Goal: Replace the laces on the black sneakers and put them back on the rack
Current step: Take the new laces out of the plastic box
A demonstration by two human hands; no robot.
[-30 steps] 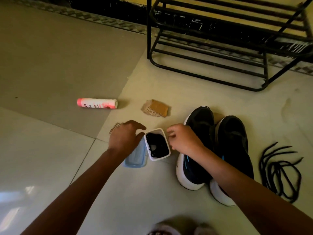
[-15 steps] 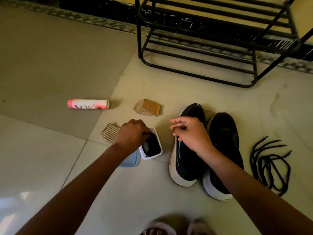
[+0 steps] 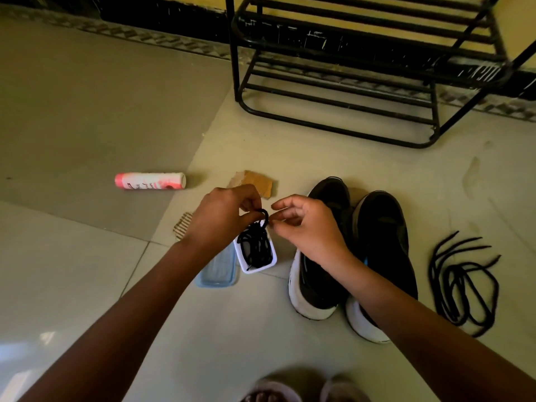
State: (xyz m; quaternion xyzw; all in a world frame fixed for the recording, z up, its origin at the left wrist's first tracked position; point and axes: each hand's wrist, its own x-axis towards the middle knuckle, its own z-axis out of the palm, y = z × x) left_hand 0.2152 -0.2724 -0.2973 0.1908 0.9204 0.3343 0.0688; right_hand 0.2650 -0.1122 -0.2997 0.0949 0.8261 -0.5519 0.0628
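Left hand [image 3: 223,216] pinches a black lace [image 3: 255,246] loop lifted above the white container [image 3: 256,271], presumably for untangling; right hand [image 3: 307,224] curls alongside, grip unclear.

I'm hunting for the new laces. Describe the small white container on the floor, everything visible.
The white container is a small, open, rounded-rectangle tub, plastic by its look, upright on the floor tile just left of the black sneakers. It holds tangled black laces; the left hand pinches a loop of them above its far end, the right hand close against that loop. A translucent blue lid lies flat along its left side.
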